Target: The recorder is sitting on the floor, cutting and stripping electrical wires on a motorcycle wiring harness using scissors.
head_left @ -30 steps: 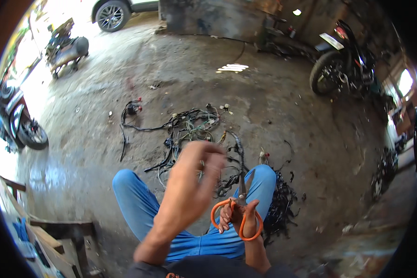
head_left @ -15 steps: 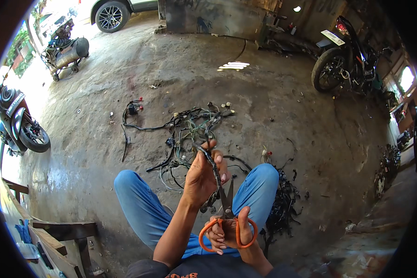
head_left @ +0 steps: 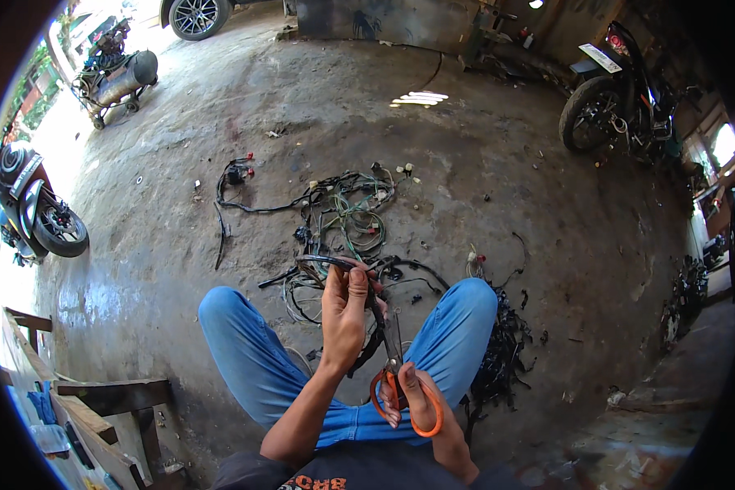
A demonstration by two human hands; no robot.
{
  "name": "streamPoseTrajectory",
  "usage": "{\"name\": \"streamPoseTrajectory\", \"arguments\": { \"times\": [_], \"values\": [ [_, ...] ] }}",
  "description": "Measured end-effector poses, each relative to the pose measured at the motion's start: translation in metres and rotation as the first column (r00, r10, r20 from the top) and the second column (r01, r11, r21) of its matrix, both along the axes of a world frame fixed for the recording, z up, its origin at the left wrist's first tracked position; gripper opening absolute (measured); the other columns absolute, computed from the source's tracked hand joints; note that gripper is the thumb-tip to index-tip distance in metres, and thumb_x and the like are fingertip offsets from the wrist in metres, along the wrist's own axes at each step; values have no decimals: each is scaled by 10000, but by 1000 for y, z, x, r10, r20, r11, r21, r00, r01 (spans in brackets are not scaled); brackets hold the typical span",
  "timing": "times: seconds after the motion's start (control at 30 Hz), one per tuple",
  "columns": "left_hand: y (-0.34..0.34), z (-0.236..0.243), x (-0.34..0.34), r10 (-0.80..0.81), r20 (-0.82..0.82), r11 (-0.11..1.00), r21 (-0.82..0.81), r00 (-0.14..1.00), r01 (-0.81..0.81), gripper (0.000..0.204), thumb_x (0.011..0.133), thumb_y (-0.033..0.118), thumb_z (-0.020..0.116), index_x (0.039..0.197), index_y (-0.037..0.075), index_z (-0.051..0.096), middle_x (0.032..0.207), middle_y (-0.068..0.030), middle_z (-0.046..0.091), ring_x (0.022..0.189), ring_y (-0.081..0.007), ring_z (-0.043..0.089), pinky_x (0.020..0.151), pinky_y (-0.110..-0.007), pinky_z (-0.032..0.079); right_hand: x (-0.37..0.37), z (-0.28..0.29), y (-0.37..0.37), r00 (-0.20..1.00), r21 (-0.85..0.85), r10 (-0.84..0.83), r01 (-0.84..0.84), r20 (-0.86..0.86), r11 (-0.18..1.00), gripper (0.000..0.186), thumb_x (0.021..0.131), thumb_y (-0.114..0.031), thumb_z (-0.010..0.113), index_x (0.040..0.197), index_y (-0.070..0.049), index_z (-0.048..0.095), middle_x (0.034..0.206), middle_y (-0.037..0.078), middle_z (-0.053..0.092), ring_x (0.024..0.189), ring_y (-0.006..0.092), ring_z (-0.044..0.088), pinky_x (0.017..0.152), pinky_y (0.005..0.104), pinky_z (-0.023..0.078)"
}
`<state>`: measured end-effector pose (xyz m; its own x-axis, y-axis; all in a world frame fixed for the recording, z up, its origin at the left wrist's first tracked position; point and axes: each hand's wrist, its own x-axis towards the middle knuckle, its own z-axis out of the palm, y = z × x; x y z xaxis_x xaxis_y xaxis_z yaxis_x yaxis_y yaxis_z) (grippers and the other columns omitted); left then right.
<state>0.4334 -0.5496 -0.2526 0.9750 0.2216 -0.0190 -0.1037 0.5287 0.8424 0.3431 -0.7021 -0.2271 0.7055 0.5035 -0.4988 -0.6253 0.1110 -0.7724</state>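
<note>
Between my knees, my left hand [head_left: 345, 314] is closed around a black taped wire bundle [head_left: 325, 259], part of a wiring harness. One end of the bundle loops out to the left above the hand, and the rest hangs down beside the scissors. My right hand [head_left: 416, 395] holds the orange-handled scissors [head_left: 392, 339], fingers and thumb through the loops. The dark blades point up along the bundle; whether they touch it I cannot tell. More of the wiring harness [head_left: 355, 216], with green and black wires and pale connectors, lies spread on the floor ahead.
A heap of black scraps [head_left: 498, 355] lies beside my right knee. A wooden bench [head_left: 110, 400] stands at the lower left. Motorcycles stand at the left [head_left: 55, 224] and far right [head_left: 592, 114]. An air compressor [head_left: 121, 86] is at the far left.
My left hand has turned, thumb now on top, and the bundle's upper end has swung left. The scissor blades have come closer together, and the right hand has tilted.
</note>
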Motion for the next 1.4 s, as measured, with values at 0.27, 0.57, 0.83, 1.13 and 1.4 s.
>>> {"name": "streamPoseTrajectory", "arguments": {
  "times": [0.27, 0.57, 0.83, 1.13, 1.4],
  "values": [
    [12, 4, -1, -83, 48, 931, 360, 995, 60, 262, 1071, 289, 480, 1115, 32, 507, 886, -61, 595, 676, -130, 604, 600, -263, 491, -1, -5, 4, 989, 149, 8, 14, -147, 989, 640, 999, -645, 402, 749, -58, 455, 596, 21, 421, 494, 113, 445, 475, 253, 391],
    [5, -6, -14, -114, -155, 920, 358, 981, 163, 392, 1100, 364, 386, 994, 37, 575, 831, 6, 576, 694, -51, 502, 612, -228, 420, -6, -24, 20, 953, 67, -150, 138, 262, 988, 624, 1018, -596, 405, 745, -38, 468, 603, 29, 447, 497, 112, 446, 475, 255, 393],
    [13, -4, -29, -261, -296, 854, 373, 919, 363, 417, 1094, 415, 366, 1063, 31, 525, 674, 13, 489, 546, -79, 431, 493, -266, 373, -5, -38, 15, 991, 229, -132, 132, -16, 964, 682, 984, -673, 381, 771, -31, 469, 626, 48, 466, 485, 130, 461, 461, 265, 396],
    [9, -3, -28, -299, -94, 697, 658, 950, 284, 363, 1101, 372, 353, 1061, 24, 446, 634, -63, 481, 549, -132, 480, 512, -333, 406, -12, -23, 26, 968, 238, -186, 224, -170, 945, 784, 889, -835, 282, 747, -81, 442, 626, 34, 439, 398, 126, 396, 392, 287, 400],
    [-3, -10, -40, -525, -93, 531, 741, 846, 411, 221, 1076, 235, 438, 1000, 28, 449, 744, -158, 514, 620, -309, 490, 613, -407, 438, -11, -13, 15, 844, 48, -494, 513, -210, 857, 677, 940, -752, 379, 682, -128, 424, 540, -18, 374, 368, 108, 374, 345, 266, 333]
  ]
}}
